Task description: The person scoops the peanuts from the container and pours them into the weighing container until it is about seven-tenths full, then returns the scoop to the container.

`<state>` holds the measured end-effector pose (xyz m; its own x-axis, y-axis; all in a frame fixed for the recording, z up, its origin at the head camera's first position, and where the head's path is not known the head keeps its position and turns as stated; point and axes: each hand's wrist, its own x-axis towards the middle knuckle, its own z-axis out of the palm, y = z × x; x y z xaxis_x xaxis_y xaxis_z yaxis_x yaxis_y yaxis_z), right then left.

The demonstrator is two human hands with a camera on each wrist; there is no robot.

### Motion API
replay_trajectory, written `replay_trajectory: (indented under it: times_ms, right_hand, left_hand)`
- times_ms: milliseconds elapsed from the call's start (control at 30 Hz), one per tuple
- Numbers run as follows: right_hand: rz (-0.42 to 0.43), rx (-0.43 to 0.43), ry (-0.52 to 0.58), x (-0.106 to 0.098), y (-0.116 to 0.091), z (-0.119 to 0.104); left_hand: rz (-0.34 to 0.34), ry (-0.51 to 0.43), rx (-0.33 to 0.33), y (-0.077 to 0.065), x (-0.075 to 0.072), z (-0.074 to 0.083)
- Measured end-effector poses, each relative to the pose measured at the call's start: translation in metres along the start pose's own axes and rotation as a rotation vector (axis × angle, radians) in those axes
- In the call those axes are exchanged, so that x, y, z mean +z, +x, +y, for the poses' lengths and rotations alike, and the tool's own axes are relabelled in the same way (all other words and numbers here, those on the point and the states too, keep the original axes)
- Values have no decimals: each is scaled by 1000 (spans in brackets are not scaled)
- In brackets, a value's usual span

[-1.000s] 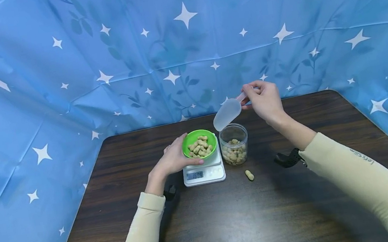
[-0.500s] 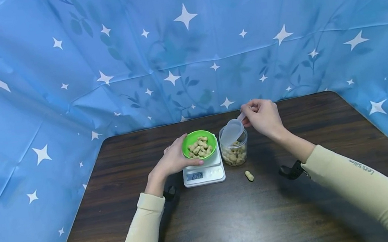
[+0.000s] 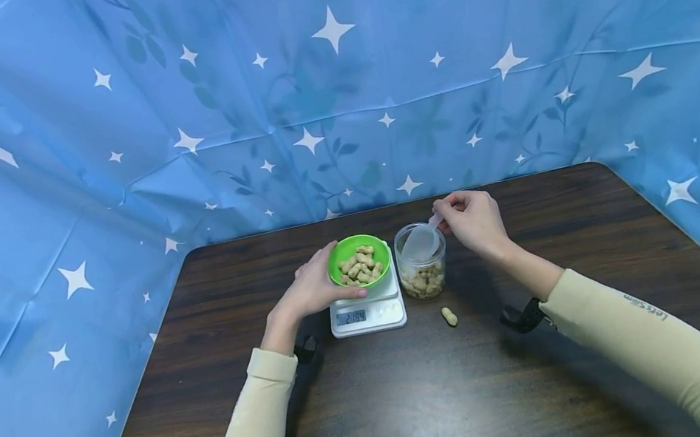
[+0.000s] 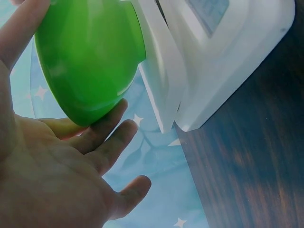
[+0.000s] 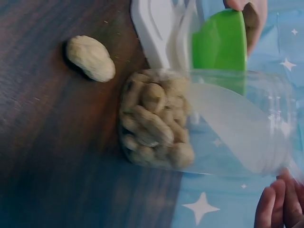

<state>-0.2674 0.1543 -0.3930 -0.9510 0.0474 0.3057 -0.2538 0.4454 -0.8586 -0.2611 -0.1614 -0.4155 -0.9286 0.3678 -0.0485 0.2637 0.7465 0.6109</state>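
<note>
My left hand (image 3: 312,284) holds the side of a green bowl (image 4: 85,57) between thumb and fingers. Peanuts (image 3: 360,266) lie in the bowl, which rests on a white kitchen scale (image 3: 386,314) with a lit digital display. To the right of the scale stands a clear jar (image 3: 406,270), its bottom filled with peanuts (image 5: 154,123). My right hand (image 3: 474,222) pinches the handle of a translucent white scoop (image 3: 421,243). In the right wrist view, the scoop's bowl reaches down inside the jar, its tip near the top of the peanuts.
One loose peanut (image 3: 450,316) lies on the dark wooden table (image 3: 377,409), in front of the jar. Behind the table's far edge hangs a blue curtain (image 3: 279,94) with white stars.
My right hand has come down with the scoop from above the jar's rim into the jar. The display's number has risen. My left hand and the bowl have stayed put.
</note>
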Motion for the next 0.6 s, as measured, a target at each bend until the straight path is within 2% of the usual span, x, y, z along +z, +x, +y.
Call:
replay_trajectory:
  times_ms: [167,333,600]
  right_hand:
    - [-6,41,-29,2,-5,10]
    - [-62,54,-56,0,-6,16]
    - [-119,94,-60,-20,-5,28]
  left_hand:
    - [-9,0,-14,-1,0,0]
    - [-13,-11,-22,-1,0,-1]
    - [-32,-18,-40,-6,0,-9]
